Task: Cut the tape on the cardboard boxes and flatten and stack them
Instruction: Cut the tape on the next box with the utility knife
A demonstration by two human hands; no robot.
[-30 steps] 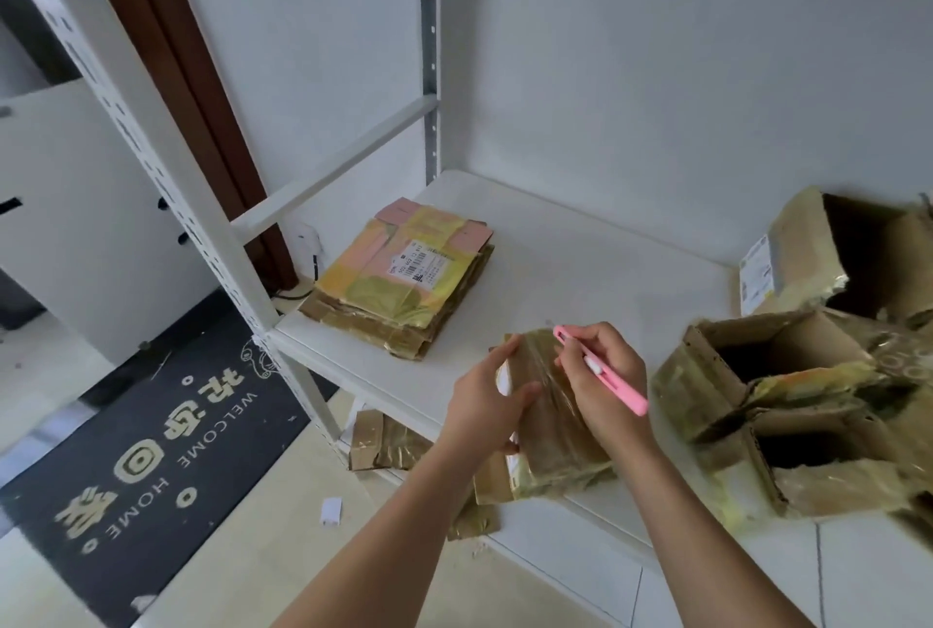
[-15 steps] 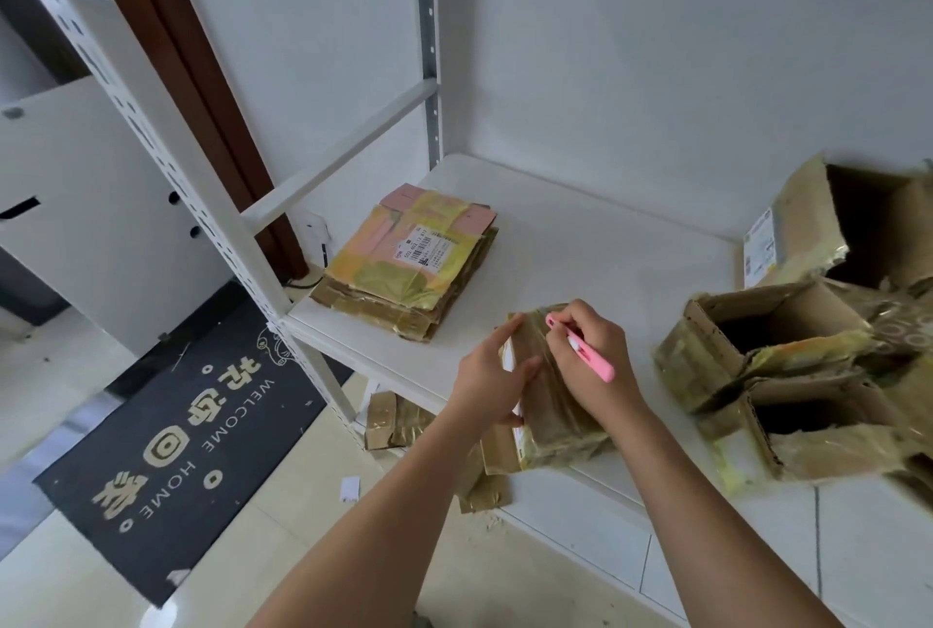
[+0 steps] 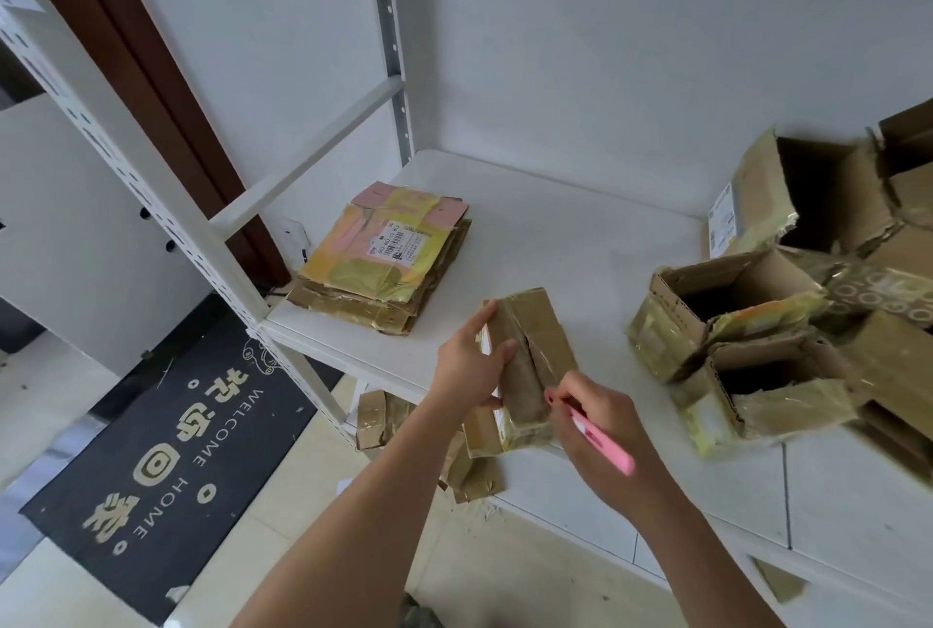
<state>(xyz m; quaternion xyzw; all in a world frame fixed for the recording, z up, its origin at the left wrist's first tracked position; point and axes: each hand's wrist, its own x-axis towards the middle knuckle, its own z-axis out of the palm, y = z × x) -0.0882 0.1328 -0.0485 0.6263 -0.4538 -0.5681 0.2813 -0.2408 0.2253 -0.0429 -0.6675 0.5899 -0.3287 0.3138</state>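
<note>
White walls close in a corner where a white metal shelf stands, its perforated upright and crossbar running up the left side. Pale floor tiles lie below, with a black welcome mat at the near left and a dark brown door frame behind the rack.

On the shelf's near edge sits the small taped box, brown cardboard wrapped in glossy yellowish tape, with a seam running along its top face. The left hand grips its left side, thumb curled onto the top and fingers reaching along the edge. The right hand is closed around a pink cutter, its tip meeting the near end of the box's top seam; the blade itself is too small to make out.

At the far left of the shelf lies a stack of flattened boxes, the top one patched in pink and yellow tape with a white shipping label. To the right, a heap of open boxes crowds the shelf, flaps torn and tape ragged; the heap runs off the right edge, so its full extent is cut off.

Under the shelf, cardboard scraps lie on the floor, partly hidden by the shelf board and the left forearm. Print on the label is unreadable.
</note>
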